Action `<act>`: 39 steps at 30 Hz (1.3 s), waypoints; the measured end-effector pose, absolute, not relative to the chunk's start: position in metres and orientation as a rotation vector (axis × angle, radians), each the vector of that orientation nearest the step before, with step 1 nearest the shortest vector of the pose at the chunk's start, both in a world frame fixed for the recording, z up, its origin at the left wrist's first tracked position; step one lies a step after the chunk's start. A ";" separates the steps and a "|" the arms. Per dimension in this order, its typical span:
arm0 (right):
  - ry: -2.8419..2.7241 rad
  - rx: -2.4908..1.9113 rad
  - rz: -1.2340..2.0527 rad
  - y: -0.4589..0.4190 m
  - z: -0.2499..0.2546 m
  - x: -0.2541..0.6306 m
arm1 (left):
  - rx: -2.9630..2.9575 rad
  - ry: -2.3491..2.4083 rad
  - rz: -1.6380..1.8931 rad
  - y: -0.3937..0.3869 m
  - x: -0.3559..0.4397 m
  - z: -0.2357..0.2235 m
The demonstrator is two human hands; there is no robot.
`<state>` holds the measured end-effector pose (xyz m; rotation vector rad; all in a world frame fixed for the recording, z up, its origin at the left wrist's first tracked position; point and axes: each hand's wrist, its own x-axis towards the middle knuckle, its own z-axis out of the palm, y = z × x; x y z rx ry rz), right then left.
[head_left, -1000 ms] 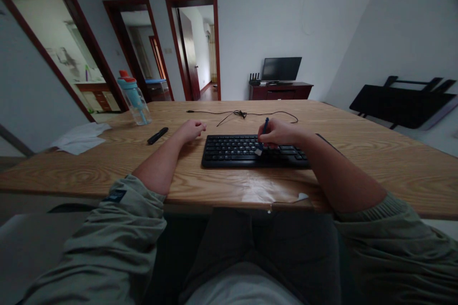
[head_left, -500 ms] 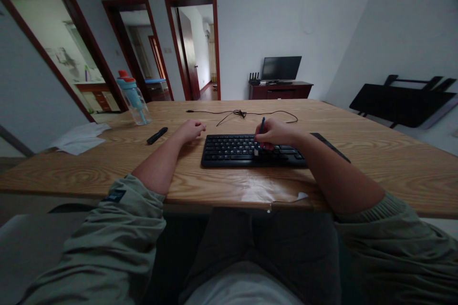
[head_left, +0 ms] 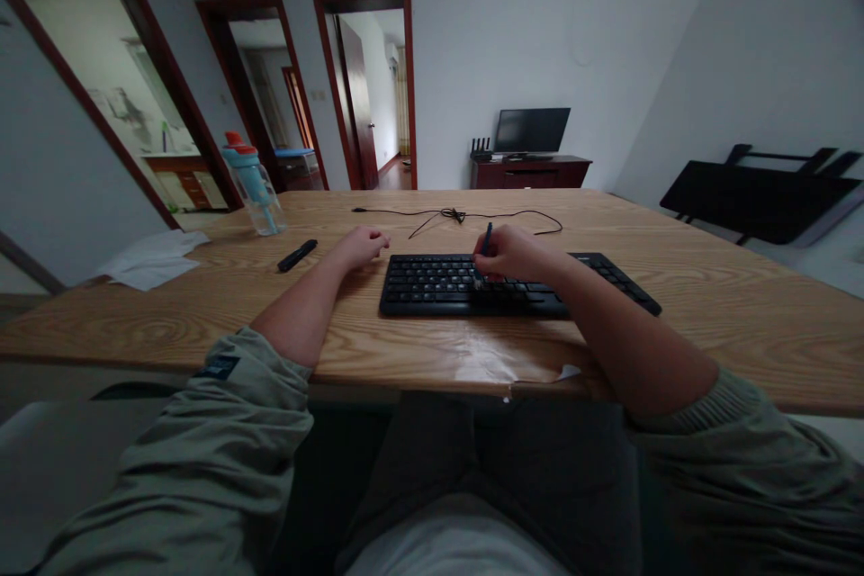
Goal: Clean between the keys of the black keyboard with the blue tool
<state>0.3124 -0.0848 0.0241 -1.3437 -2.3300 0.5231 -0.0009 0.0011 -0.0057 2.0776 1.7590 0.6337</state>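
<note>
A black keyboard [head_left: 432, 286] lies on the table in front of me. Above its middle keys is my right hand [head_left: 500, 252], closed in a pen-like grip around a small brush [head_left: 486, 240] with a dark blue handle. The brush's pale tip points down at the keys, and some keys are hidden under the hand. To the left of the keyboard, my left hand [head_left: 364, 247] rests on the wooden tabletop with its fingers loosely curled; nothing shows in it. It stays apart from the keyboard.
A thin black cable [head_left: 454, 214] lies tied in a loop behind the keyboard. To the left are a black pen-like stick [head_left: 297, 256], a clear bottle [head_left: 256, 193] with a blue and red lid, and white paper [head_left: 158, 259]. Torn film [head_left: 567, 372] marks the table's near edge.
My right hand, with the brush in it, has shifted slightly left over the keys. The left hand has stayed in place.
</note>
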 end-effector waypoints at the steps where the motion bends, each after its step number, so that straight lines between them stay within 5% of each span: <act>1: -2.327 -1.340 0.494 -0.084 0.023 0.312 | 2.088 1.747 0.639 0.002 -0.002 -0.007; 35: -2.142 -1.576 -0.026 -0.054 0.009 0.313 | 2.075 1.731 0.660 -0.004 -0.002 -0.004; 39: -2.082 -1.546 0.163 -0.067 0.026 0.322 | 2.074 1.730 0.658 -0.005 -0.001 -0.004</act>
